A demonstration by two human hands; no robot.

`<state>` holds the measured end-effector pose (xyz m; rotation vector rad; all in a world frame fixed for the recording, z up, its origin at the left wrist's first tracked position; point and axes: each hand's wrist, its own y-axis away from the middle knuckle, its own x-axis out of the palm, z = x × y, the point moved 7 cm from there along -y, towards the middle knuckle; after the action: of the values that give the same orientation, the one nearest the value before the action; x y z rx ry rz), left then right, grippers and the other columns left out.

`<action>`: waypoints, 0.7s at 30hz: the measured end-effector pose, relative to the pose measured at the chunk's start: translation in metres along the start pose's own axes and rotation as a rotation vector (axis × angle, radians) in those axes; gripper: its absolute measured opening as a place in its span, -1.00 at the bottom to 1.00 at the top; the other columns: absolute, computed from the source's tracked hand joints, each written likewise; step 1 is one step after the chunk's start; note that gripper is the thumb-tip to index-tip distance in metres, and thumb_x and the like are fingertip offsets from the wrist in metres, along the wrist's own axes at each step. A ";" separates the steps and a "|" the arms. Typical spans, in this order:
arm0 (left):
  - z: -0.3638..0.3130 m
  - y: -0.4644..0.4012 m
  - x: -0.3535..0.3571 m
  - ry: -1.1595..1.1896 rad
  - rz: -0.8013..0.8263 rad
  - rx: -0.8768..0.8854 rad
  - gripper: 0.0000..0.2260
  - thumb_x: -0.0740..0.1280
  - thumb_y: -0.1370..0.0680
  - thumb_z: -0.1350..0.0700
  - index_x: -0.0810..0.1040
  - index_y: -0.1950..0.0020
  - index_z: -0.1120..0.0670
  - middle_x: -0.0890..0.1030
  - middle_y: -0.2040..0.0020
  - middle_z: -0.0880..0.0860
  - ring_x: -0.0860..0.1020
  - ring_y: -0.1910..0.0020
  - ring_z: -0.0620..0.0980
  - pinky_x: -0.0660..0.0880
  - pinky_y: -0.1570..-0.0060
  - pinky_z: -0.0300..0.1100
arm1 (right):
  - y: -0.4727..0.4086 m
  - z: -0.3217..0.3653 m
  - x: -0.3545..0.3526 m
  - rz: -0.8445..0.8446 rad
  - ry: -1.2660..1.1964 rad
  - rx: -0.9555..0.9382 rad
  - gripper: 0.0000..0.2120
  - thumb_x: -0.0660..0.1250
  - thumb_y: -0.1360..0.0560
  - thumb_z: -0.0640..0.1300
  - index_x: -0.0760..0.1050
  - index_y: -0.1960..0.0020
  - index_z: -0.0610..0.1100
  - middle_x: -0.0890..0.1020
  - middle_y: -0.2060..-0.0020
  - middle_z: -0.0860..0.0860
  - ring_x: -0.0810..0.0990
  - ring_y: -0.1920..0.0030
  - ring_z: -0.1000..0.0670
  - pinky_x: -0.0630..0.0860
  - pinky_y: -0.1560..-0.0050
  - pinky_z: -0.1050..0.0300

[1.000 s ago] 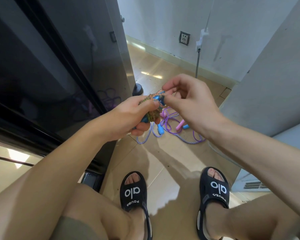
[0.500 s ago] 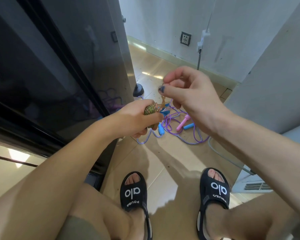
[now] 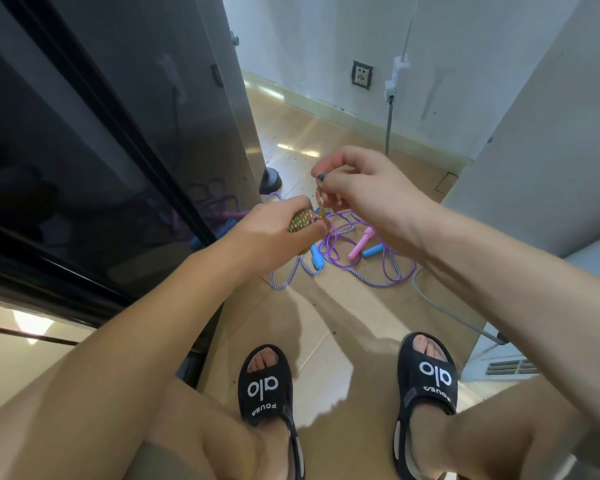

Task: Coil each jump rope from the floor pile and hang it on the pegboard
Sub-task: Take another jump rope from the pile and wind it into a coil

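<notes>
My right hand has lifted toward 12 o'clock, pinching the rope end. My left hand squeezes the coiled rope. The rope pile lies on the floor at 1 o'clock.

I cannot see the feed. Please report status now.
Left hand grips coiled multicoloured rope. Right hand pinches its end. Purple ropes on floor. Nothing blocking.

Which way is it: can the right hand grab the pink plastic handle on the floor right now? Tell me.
Probably not yet. The right hand is pinching the end of the speckled coiled rope that the left hand grips, and the pink plastic handle lies on the floor below.
</notes>
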<state>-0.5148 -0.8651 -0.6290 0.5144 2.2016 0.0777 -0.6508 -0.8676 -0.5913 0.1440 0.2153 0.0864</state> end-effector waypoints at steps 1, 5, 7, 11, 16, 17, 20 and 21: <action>-0.001 -0.002 0.002 -0.022 -0.005 -0.013 -0.69 0.25 -0.58 -0.24 0.53 -0.08 -0.03 0.63 0.15 0.12 0.48 0.36 -0.02 0.43 0.33 -0.09 | 0.000 0.000 0.000 -0.006 0.005 -0.004 -0.80 0.25 -0.48 -0.34 0.56 0.07 -0.08 0.59 0.38 0.00 0.52 0.33 0.04 0.51 0.11 0.08; -0.005 -0.013 0.011 -0.160 -0.021 -0.056 -0.80 0.17 -0.58 -0.24 0.41 0.15 -0.17 0.62 0.08 0.10 0.57 0.14 0.05 0.39 0.30 -0.11 | 0.002 0.005 0.004 0.007 0.030 -0.040 -0.79 0.23 -0.52 -0.35 0.54 0.03 -0.08 0.54 0.33 -0.02 0.53 0.30 0.02 0.51 0.13 0.10; -0.007 -0.017 0.013 -0.197 -0.027 -0.068 -0.77 0.17 -0.61 -0.17 0.36 0.20 -0.13 0.64 0.11 0.11 0.55 0.15 0.04 0.38 0.32 -0.12 | 0.003 0.005 0.007 0.014 0.054 -0.059 -0.78 0.23 -0.53 -0.34 0.53 0.05 -0.06 0.52 0.33 -0.02 0.55 0.26 -0.01 0.52 0.12 0.07; -0.013 -0.017 0.009 -0.107 -0.109 -0.044 -0.77 0.22 -0.60 -0.19 0.40 0.17 -0.11 0.62 0.21 0.06 0.51 0.33 -0.03 0.48 0.35 -0.10 | 0.000 0.009 -0.001 -0.025 0.024 -0.041 -0.79 0.23 -0.49 -0.34 0.53 0.07 -0.06 0.55 0.31 -0.03 0.53 0.28 0.04 0.49 0.10 0.12; -0.020 -0.014 0.015 -0.076 -0.124 0.023 -0.68 0.30 -0.50 -0.32 0.44 -0.07 -0.13 0.57 0.20 -0.11 0.55 0.01 0.11 0.51 0.00 0.05 | -0.006 0.006 -0.026 -0.128 -0.024 -0.048 -0.84 0.33 -0.46 -0.33 0.49 0.06 -0.10 0.54 0.33 -0.02 0.51 0.31 0.02 0.46 0.12 0.09; -0.022 -0.013 0.017 -0.041 -0.122 0.043 -0.68 0.33 -0.49 -0.31 0.45 -0.09 -0.14 0.56 0.19 -0.13 0.53 -0.01 0.09 0.49 -0.07 0.06 | -0.007 0.003 -0.028 -0.134 -0.027 -0.047 -0.83 0.33 -0.46 -0.35 0.48 0.05 -0.11 0.53 0.34 -0.02 0.53 0.32 0.01 0.46 0.12 0.08; -0.024 -0.012 0.016 0.163 -0.086 0.082 -0.76 0.36 -0.52 -0.23 0.48 -0.11 -0.19 0.62 0.08 -0.04 0.59 0.03 0.05 0.54 -0.09 0.12 | -0.007 0.000 -0.028 -0.125 -0.021 -0.064 -0.83 0.33 -0.47 -0.35 0.46 0.03 -0.12 0.51 0.31 -0.08 0.58 0.28 -0.03 0.49 0.13 0.06; -0.024 -0.012 0.014 0.226 -0.073 0.080 -0.81 0.35 -0.54 -0.19 0.50 -0.11 -0.19 0.64 0.03 -0.01 0.61 0.03 0.05 0.55 -0.11 0.11 | -0.007 0.001 -0.028 -0.121 -0.016 -0.073 -0.83 0.35 -0.49 -0.35 0.46 0.04 -0.11 0.51 0.29 -0.10 0.57 0.27 -0.03 0.49 0.14 0.08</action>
<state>-0.5449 -0.8682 -0.6267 0.4880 2.4506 0.0092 -0.6769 -0.8771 -0.5852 0.0582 0.2046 -0.0272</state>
